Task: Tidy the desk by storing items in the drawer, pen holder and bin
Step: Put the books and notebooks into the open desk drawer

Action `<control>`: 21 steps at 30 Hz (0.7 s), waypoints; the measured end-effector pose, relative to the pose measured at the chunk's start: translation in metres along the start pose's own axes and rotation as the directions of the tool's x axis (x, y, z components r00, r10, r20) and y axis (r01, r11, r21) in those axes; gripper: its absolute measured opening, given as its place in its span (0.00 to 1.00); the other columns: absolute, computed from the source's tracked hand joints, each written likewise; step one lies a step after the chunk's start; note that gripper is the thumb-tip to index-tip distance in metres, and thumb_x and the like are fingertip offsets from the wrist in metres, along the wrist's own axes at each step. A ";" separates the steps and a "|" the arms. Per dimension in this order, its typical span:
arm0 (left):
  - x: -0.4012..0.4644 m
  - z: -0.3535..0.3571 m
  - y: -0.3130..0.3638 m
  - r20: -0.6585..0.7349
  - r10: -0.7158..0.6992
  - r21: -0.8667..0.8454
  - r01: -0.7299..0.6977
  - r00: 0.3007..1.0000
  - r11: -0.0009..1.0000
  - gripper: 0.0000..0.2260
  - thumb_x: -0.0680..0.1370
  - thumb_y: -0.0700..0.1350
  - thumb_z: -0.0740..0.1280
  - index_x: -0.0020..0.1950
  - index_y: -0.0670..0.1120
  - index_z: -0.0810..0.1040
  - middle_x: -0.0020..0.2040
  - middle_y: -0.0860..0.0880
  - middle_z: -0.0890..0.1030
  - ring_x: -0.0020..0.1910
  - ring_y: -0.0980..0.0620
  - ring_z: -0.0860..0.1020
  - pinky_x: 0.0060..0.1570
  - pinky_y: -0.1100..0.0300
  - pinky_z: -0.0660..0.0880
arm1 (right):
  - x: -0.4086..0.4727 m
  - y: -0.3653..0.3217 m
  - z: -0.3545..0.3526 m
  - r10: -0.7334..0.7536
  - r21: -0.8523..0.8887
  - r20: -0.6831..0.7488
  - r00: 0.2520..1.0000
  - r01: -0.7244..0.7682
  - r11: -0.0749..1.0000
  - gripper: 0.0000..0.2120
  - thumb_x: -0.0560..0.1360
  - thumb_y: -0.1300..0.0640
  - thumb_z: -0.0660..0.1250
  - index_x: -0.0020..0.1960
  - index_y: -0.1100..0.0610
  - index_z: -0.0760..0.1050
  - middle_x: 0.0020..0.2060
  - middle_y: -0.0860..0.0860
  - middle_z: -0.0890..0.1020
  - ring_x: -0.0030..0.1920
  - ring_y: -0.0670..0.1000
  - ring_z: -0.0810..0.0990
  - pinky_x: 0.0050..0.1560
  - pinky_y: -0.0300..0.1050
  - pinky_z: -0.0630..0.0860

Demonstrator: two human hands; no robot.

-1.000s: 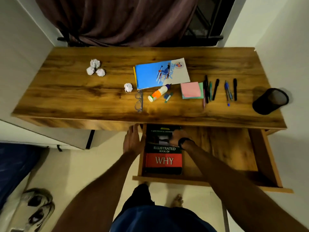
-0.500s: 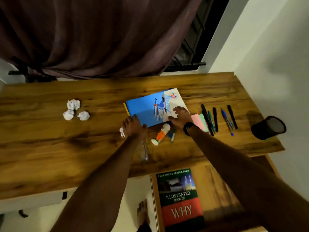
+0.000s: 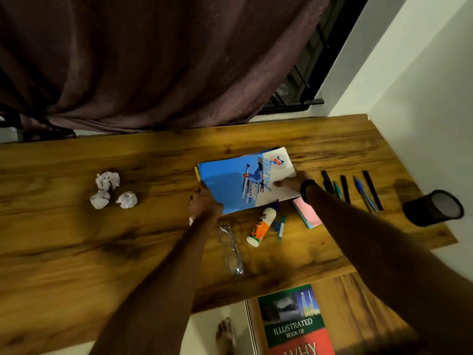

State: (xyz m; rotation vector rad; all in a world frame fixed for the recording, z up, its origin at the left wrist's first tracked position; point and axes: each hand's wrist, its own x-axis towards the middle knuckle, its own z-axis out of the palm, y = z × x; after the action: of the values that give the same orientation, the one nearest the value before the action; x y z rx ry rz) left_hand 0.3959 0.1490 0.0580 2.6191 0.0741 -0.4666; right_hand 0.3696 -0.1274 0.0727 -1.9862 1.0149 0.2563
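The blue notebook (image 3: 245,181) lies flat near the middle of the desk (image 3: 76,252), and both hands are on it: the left hand (image 3: 204,206) has its fingers curled over the notebook's near left corner, gripping it, while the right hand (image 3: 294,181) pinches the white right edge, thumb on the cover. The likely step is lifting it toward the open drawer (image 3: 345,298), which sits below the notebook at the desk's front edge and already holds a hardback book (image 3: 294,324). A yellow sliver at the notebook's left edge suggests something beneath it; a careless lift could leave that behind or let it slide out. Just in front of the notebook lie a glue bottle (image 3: 261,224), a small blue item (image 3: 279,225) and spectacles (image 3: 231,249), and a low drag toward the drawer could sweep them off. Pink sticky notes (image 3: 305,213) are partly hidden by the right forearm, as are some pens (image 3: 358,188) to the notebook's right. The left fingertips are hidden under the cover, and the drawer is cut off by the frame.
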 end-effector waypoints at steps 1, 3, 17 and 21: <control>0.005 -0.001 -0.002 0.003 -0.005 0.003 0.005 1.000 1.000 0.29 0.75 0.51 0.68 0.72 0.45 0.63 0.67 0.40 0.72 0.66 0.38 0.71 0.62 0.45 0.71 | -0.004 0.000 0.000 0.003 0.059 -0.027 1.000 -0.001 0.998 0.32 0.61 0.51 0.81 0.62 0.56 0.75 0.58 0.51 0.80 0.56 0.55 0.78 0.61 0.56 0.76; 0.011 -0.002 -0.003 0.053 0.001 0.021 -0.002 0.999 1.000 0.28 0.76 0.51 0.67 0.73 0.46 0.62 0.69 0.40 0.71 0.67 0.38 0.70 0.64 0.45 0.69 | -0.009 -0.002 0.000 -0.036 0.164 -0.061 0.997 0.046 0.985 0.31 0.64 0.54 0.79 0.64 0.57 0.72 0.60 0.52 0.79 0.57 0.55 0.78 0.60 0.56 0.77; -0.094 -0.017 0.108 0.435 0.015 -0.728 0.342 0.900 0.594 0.40 0.71 0.73 0.59 0.69 0.42 0.71 0.64 0.40 0.76 0.62 0.40 0.76 0.61 0.48 0.73 | -0.093 0.019 -0.092 -0.150 0.928 -0.142 0.978 0.184 0.323 0.26 0.72 0.64 0.72 0.68 0.55 0.71 0.60 0.57 0.81 0.57 0.59 0.82 0.53 0.59 0.80; -0.170 -0.003 0.159 0.417 0.283 -0.897 0.341 0.864 0.282 0.31 0.75 0.68 0.59 0.68 0.48 0.71 0.64 0.42 0.77 0.63 0.44 0.76 0.68 0.48 0.70 | -0.140 0.071 -0.108 -0.220 0.962 -0.127 0.967 0.174 0.210 0.25 0.74 0.61 0.70 0.70 0.53 0.70 0.63 0.57 0.79 0.62 0.61 0.79 0.60 0.65 0.75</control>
State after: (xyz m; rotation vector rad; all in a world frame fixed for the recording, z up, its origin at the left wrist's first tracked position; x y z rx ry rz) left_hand 0.2578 0.0144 0.1895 1.1693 0.1718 -0.7986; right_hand 0.2062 -0.1535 0.1668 -0.8490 0.5712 -0.4446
